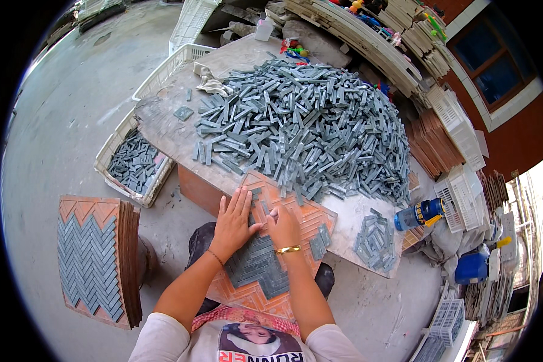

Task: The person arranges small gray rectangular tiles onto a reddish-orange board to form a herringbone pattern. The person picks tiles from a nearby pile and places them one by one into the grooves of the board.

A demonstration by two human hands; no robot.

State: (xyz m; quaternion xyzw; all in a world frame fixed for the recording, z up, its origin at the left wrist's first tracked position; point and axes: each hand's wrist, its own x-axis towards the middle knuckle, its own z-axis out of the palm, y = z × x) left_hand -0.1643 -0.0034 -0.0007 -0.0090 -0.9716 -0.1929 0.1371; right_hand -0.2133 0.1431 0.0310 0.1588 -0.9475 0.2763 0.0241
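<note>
An orange herringbone mould tray (311,218) lies at the near edge of the worktable (163,120), partly filled with grey stone strips (256,265). My left hand (234,220) lies flat with fingers spread on the tray's upper left part. My right hand (282,226) is beside it, fingertips pressing small grey strips near the tray's middle; whether it grips one I cannot see. A big heap of grey stone strips (301,127) covers the table just beyond the tray.
A stack of filled orange trays (96,256) stands at my left. A white crate (133,160) holding grey strips sits on the floor by the table. A small pile of strips (375,238) and a blue bottle (419,213) lie to the right. White baskets (458,130) stand beyond.
</note>
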